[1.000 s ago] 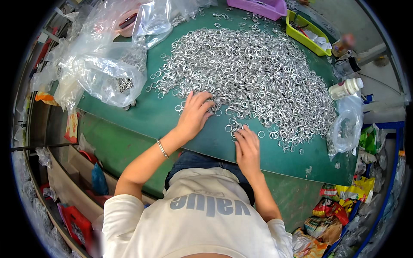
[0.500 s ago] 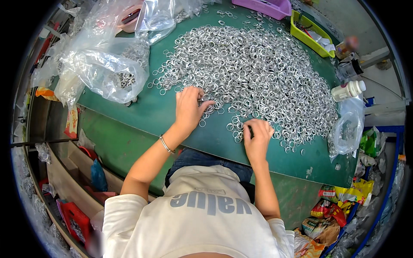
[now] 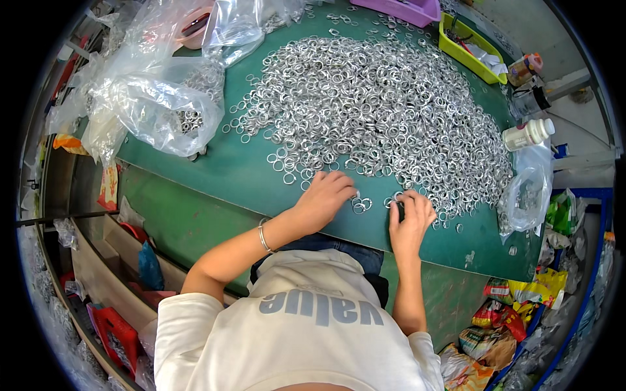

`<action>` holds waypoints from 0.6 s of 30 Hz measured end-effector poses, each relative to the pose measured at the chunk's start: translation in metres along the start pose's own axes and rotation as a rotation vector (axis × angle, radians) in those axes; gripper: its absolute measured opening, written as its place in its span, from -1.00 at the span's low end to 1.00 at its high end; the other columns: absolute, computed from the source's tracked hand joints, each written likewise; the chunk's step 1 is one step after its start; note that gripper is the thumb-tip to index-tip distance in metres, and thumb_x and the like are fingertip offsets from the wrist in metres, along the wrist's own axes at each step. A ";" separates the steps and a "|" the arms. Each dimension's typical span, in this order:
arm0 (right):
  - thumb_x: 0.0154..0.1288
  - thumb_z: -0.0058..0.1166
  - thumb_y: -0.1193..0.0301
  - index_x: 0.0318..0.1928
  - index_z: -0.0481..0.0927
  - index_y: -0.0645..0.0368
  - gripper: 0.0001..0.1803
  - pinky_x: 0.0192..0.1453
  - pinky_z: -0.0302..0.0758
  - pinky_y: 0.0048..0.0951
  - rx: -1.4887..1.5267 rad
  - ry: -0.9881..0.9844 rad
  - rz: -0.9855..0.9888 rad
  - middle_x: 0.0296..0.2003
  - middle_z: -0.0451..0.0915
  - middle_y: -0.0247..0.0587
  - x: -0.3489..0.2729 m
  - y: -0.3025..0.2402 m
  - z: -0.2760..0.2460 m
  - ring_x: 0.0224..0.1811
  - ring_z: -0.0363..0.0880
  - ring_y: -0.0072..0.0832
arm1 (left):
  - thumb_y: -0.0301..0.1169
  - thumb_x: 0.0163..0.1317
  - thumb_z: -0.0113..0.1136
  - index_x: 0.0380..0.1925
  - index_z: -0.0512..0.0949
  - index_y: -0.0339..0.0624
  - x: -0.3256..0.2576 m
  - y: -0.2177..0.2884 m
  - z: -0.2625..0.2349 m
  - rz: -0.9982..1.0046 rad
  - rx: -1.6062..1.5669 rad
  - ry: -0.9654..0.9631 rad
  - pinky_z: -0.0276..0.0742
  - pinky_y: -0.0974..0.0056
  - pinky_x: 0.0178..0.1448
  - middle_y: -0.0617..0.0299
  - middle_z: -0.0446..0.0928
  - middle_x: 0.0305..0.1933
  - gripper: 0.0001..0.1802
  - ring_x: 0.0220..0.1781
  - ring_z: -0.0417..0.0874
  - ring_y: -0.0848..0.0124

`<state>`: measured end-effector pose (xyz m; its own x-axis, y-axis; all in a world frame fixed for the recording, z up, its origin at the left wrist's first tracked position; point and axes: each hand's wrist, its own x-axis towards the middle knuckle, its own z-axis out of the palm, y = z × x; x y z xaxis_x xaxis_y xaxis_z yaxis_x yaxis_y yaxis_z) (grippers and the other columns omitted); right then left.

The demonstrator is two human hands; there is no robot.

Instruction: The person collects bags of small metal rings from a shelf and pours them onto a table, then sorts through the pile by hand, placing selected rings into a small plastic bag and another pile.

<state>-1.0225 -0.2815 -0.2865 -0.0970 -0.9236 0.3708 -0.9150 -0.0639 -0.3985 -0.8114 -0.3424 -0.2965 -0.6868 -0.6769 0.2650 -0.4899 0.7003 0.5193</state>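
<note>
A wide heap of silvery metal rings (image 3: 378, 104) covers much of the green table (image 3: 241, 176). My left hand (image 3: 326, 199) is at the heap's near edge, its fingers curled together. A ring shows at its fingertips, and its thumb is mostly hidden. Just right of it lie a few loose rings (image 3: 360, 204). My right hand (image 3: 411, 218) is closed near the table's front edge, at the heap's lower rim. Between its thumb and fingers shows a small black thing (image 3: 400, 210) whose kind I cannot make out. One or two rings are beside its thumb.
Clear plastic bags (image 3: 156, 107) with rings inside lie at the left. A purple basket (image 3: 404, 9) and a yellow-green basket (image 3: 466, 55) stand at the back. To the right are a white bottle (image 3: 528, 134) and another plastic bag (image 3: 525, 195). Colourful packets (image 3: 492, 319) lie below the right edge.
My left hand has moved right and nearer to me, leaving loose rings at its former place. My right hand has shifted slightly right and nearer. Fewer rings now lie between the hands.
</note>
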 end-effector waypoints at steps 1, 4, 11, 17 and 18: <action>0.07 0.16 0.50 -0.28 0.54 0.15 -0.84 0.07 0.15 -0.24 -0.001 0.020 0.011 -0.19 0.50 -0.28 -0.001 0.003 0.000 -0.08 0.40 -0.30 | -0.53 0.11 0.10 -0.16 0.50 -0.16 -0.004 -0.002 0.001 -0.040 -0.040 0.006 0.29 0.18 -0.04 0.19 0.45 -0.06 -0.75 -0.01 0.42 0.20; 0.10 0.13 0.54 -0.26 0.55 0.16 -0.85 0.05 0.15 -0.25 -0.033 0.086 0.040 -0.25 0.53 -0.27 -0.003 0.003 0.000 -0.13 0.43 -0.30 | -0.55 0.07 0.15 -0.27 0.51 -0.20 -0.009 -0.002 0.005 -0.110 -0.183 0.194 0.32 0.20 -0.07 0.17 0.47 -0.18 -0.82 -0.11 0.45 0.19; 0.10 0.12 0.52 -0.18 0.55 0.19 -0.78 0.02 0.22 -0.25 0.183 -0.084 -0.084 -0.16 0.50 -0.24 0.000 -0.026 -0.001 -0.08 0.40 -0.25 | -0.64 -0.02 0.20 -0.31 0.50 -0.24 -0.007 0.009 -0.005 -0.214 -0.093 0.316 0.36 0.18 -0.06 0.13 0.46 -0.16 -0.78 -0.11 0.45 0.15; 0.03 0.19 0.53 -0.25 0.60 0.16 -0.80 -0.04 0.22 -0.27 0.164 -0.149 -0.116 -0.17 0.50 -0.29 -0.008 -0.030 -0.001 -0.10 0.39 -0.29 | -0.66 -0.03 0.19 -0.25 0.49 -0.21 -0.027 0.012 -0.008 -0.189 -0.176 0.164 0.35 0.16 0.06 0.10 0.41 -0.03 -0.71 0.02 0.41 0.12; 0.04 0.19 0.53 -0.24 0.60 0.16 -0.79 -0.04 0.21 -0.27 0.172 -0.128 -0.098 -0.17 0.50 -0.29 -0.008 -0.030 -0.002 -0.11 0.39 -0.30 | -0.66 -0.02 0.18 -0.23 0.49 -0.20 -0.027 0.016 -0.010 -0.191 -0.198 0.164 0.33 0.14 0.09 0.10 0.40 -0.01 -0.70 0.04 0.40 0.11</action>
<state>-0.9948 -0.2715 -0.2754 0.0494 -0.9495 0.3098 -0.8362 -0.2090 -0.5071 -0.7955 -0.3150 -0.2871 -0.4888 -0.8306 0.2669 -0.4764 0.5105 0.7159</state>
